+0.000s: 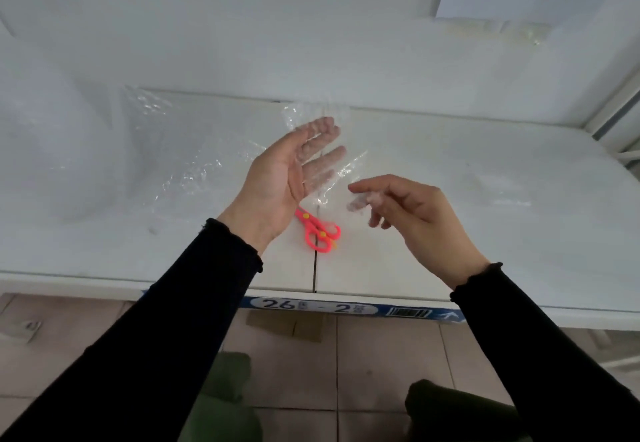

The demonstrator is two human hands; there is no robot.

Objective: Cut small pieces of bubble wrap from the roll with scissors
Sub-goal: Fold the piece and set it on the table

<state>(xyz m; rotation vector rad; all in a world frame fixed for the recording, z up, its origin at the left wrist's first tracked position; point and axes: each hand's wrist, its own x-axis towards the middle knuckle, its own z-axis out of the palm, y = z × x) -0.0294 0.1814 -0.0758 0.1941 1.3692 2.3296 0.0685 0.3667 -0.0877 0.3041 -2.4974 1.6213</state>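
A big roll of bubble wrap stands on the white table at the left. A loose clear sheet runs from it toward the middle and is lifted off the table. My left hand is palm-up and spread, its fingers showing through the sheet's end. My right hand is just right of it, thumb over curled fingers, pinching the sheet's edge; the fingertips are blurred. Pink scissors lie closed on the table under my left wrist, untouched.
A faint clear piece of wrap lies on the table at the right. More clear plastic sits on the ledge at the back right. A blue label strip marks the table's near edge, with tiled floor below.
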